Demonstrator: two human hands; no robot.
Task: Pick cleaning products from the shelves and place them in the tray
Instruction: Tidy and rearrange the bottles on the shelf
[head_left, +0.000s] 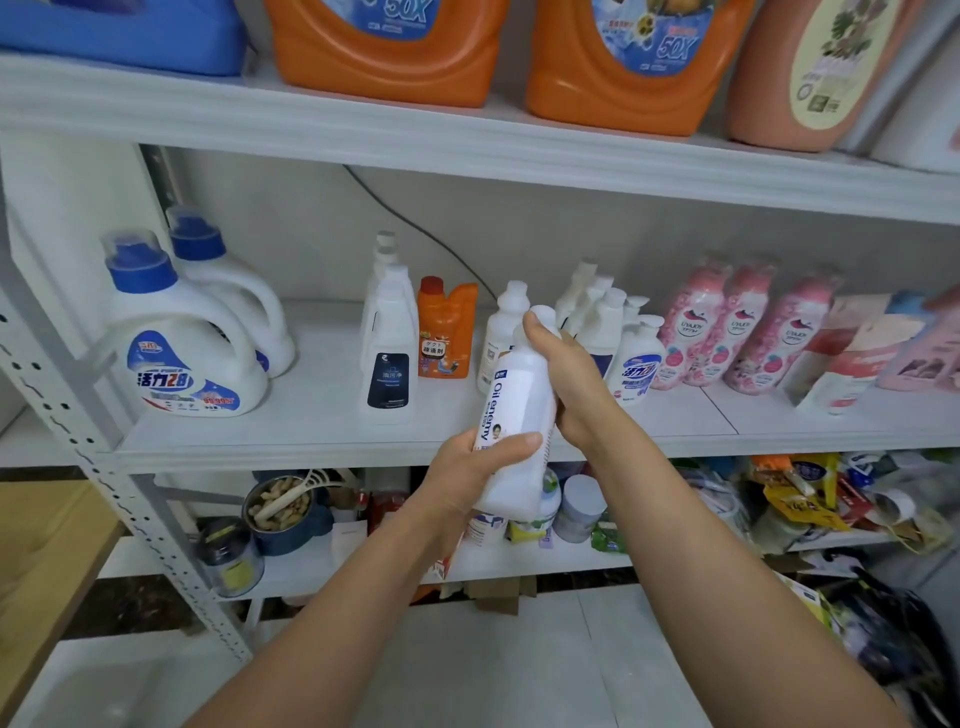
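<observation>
A white bottle labelled "Oil enemy" (514, 410) is held tilted in front of the middle shelf (311, 415), just past its front edge. My left hand (467, 478) grips its lower body from the left. My right hand (566, 379) wraps its upper part and neck from the right. A similar white bottle (501, 332) stands on the shelf right behind it. No tray can be clearly made out; a white surface (104, 686) shows at the bottom left.
The middle shelf holds two white jugs with blue caps (182, 343), tall white bottles (389, 343), an orange bottle (447, 332), white pump bottles (608, 322), pink bottles (743, 332) and pouches (872, 353). Orange jugs (384, 47) stand above. Cans and snacks crowd the lower shelf (519, 561).
</observation>
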